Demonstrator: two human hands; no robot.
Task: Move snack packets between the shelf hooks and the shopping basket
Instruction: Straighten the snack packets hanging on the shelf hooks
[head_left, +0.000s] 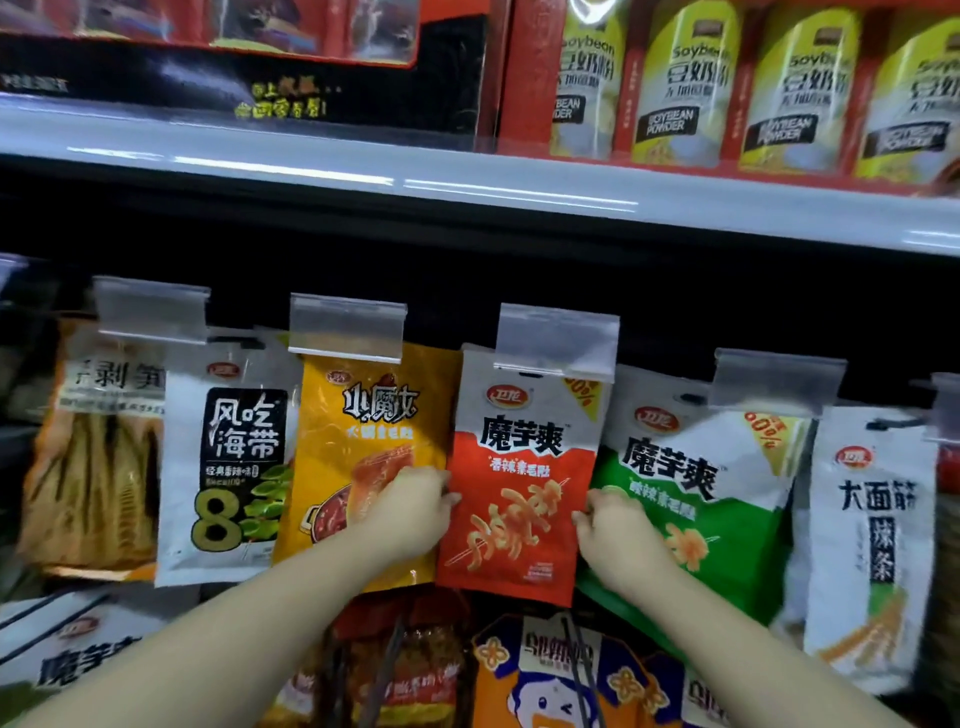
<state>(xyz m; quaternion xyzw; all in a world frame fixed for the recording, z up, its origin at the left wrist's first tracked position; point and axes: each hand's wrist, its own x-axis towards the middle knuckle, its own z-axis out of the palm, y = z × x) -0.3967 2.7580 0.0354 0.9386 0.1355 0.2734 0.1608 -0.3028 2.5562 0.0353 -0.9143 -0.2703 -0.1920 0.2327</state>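
Red packet (519, 478) hangs on its hook under a clear tag holder (557, 340), middle of the hook row, between the orange packet (363, 415) and the green packet (691, 467). Both hands are on it: left hand (410, 501) pinches the left edge, right hand (613, 525) pinches the right edge, fingers curled round the edges, tips hidden behind the film. Can't tell if it is going on or coming off; the hook hole is hidden behind the tag holder.

Risks, as I judge them:
- Hole may snag on the hook tip if pulled down rather than straight out; film could tear at the top.
- Tag holder sits right over the top edge; lifting the packet may knock it.
- Neighbours overlap closely. Left hand lies over the orange packet, right over the green one, so a sideways tug may drag either along or swing it off.
- Grip is low and at the edges only; slick film may slip.
- Basket not clearly visible; dark handles (582, 670) show low in the frame over other packets, so any drop lands there unaimed.
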